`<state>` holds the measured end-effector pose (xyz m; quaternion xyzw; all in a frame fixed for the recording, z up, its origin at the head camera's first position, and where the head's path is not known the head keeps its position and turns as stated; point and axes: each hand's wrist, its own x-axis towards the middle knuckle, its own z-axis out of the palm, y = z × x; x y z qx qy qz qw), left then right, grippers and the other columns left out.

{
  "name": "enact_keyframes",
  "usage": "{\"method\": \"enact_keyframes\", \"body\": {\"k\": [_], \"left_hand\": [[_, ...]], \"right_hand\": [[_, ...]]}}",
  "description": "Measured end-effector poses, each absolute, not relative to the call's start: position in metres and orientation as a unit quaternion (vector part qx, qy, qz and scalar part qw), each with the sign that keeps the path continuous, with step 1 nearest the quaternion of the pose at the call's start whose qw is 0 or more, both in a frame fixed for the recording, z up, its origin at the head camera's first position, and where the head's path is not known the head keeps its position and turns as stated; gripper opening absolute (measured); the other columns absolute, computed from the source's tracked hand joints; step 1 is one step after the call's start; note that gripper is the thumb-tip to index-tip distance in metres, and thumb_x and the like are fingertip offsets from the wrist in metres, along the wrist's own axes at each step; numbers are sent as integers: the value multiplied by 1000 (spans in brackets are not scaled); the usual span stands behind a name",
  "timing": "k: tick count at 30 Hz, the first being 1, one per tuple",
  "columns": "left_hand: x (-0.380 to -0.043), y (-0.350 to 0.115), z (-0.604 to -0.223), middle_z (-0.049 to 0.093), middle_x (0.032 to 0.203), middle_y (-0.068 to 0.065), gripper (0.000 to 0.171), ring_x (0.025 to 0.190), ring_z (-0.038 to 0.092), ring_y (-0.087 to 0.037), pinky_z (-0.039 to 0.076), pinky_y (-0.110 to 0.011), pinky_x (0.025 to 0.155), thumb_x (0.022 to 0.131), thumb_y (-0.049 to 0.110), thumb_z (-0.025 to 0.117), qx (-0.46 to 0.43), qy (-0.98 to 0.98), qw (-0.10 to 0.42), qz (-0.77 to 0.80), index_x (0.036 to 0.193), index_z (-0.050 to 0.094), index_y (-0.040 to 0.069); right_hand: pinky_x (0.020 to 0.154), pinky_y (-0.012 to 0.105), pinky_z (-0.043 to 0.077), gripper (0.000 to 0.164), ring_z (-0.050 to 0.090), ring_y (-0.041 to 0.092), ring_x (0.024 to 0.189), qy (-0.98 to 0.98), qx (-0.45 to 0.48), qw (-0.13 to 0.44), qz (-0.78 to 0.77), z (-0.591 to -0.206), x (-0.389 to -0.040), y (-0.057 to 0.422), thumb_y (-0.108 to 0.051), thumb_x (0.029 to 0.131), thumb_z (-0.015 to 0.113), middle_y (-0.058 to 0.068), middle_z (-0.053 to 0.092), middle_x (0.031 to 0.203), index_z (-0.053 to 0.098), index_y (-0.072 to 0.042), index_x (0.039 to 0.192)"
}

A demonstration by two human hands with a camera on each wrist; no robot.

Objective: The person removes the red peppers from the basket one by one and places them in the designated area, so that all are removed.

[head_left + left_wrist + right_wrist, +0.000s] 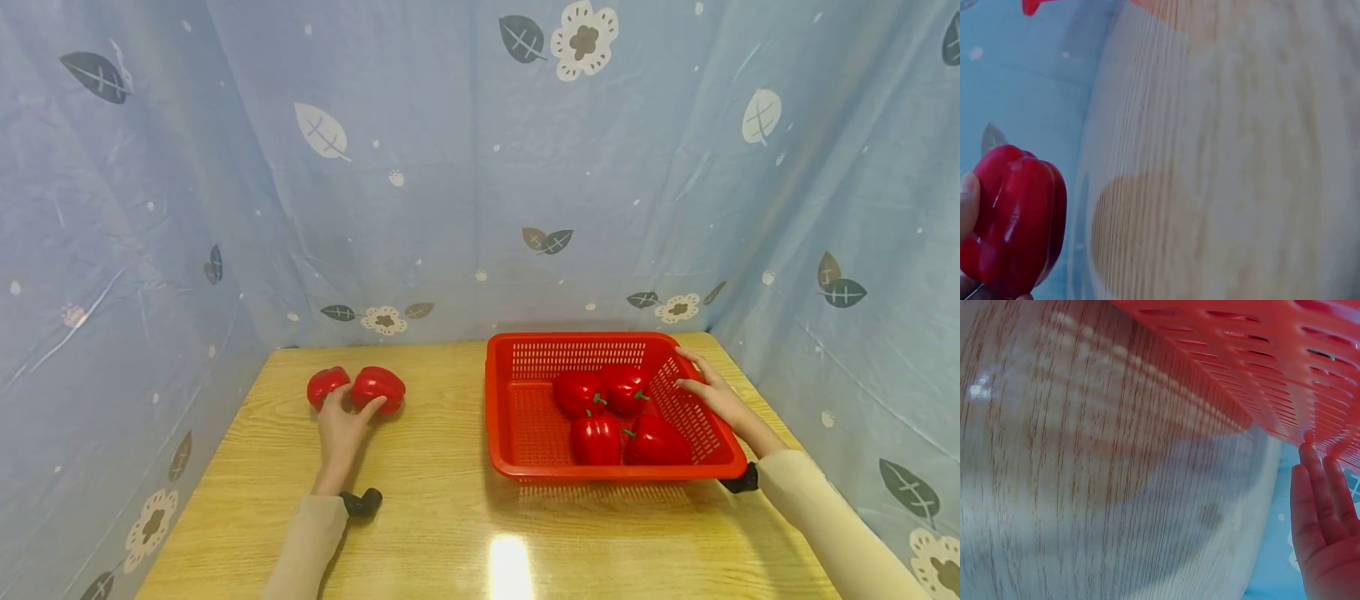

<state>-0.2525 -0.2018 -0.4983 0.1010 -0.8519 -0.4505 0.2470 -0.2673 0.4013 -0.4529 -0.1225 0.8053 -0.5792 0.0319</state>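
My left hand [341, 433] grips a red bell pepper [381, 387] between thumb and fingers on the left part of the table. In the left wrist view the held pepper [1019, 219] shows its glossy lobed side, with the thumb at its edge. Just left of the hand is another red bell pepper [326, 385]. On the right, my right hand [723, 402] holds the side rim of a red plastic basket [611, 472]. Its thumb reaches over the rim, while the fingers [1319, 487] touch the slotted outer wall in the right wrist view.
Several red bell peppers [596, 437] with green stems lie in the basket, towards its right side. The wooden table [427, 517] meets a blue patterned curtain [420, 208] at the back and both sides. Black straps circle both wrists.
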Motion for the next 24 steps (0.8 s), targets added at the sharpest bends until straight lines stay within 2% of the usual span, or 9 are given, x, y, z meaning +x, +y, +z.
{"method": "enact_keyframes", "body": {"k": [10, 12, 18, 24], "left_hand": [[-256, -206, -500, 59, 115, -24, 73, 100, 55, -35, 44, -48, 88, 69, 41, 80, 109, -858, 249, -436, 120, 55, -6], [-256, -207, -501, 61, 111, -23, 67, 96, 57, -34, 46, -47, 85, 71, 38, 79, 109, -857, 251, -437, 117, 57, -5], [-259, -210, -503, 64, 97, -18, 33, 88, 61, -32, 50, -44, 80, 81, 21, 72, 97, -852, 263, -442, 103, 64, -2], [-258, -210, -502, 65, 95, -19, 28, 87, 61, -31, 49, -44, 81, 82, 17, 71, 91, -850, 266, -446, 101, 65, -3]], "right_hand": [[61, 36, 56, 58, 67, 21, 75, 805, -112, 43, -581, -453, -268, 402, -12, 98, 45, -3, 51, 109, 15, -13, 148], [61, 36, 56, 59, 67, 22, 75, 806, -110, 42, -581, -453, -268, 402, -12, 98, 45, -2, 50, 110, 15, -13, 148], [61, 36, 56, 59, 67, 20, 75, 808, -108, 40, -578, -453, -268, 402, -12, 98, 45, -2, 50, 110, 15, -12, 148], [61, 36, 56, 59, 67, 20, 75, 810, -106, 40, -575, -452, -268, 402, -13, 98, 45, -3, 50, 110, 15, -13, 148]]}}
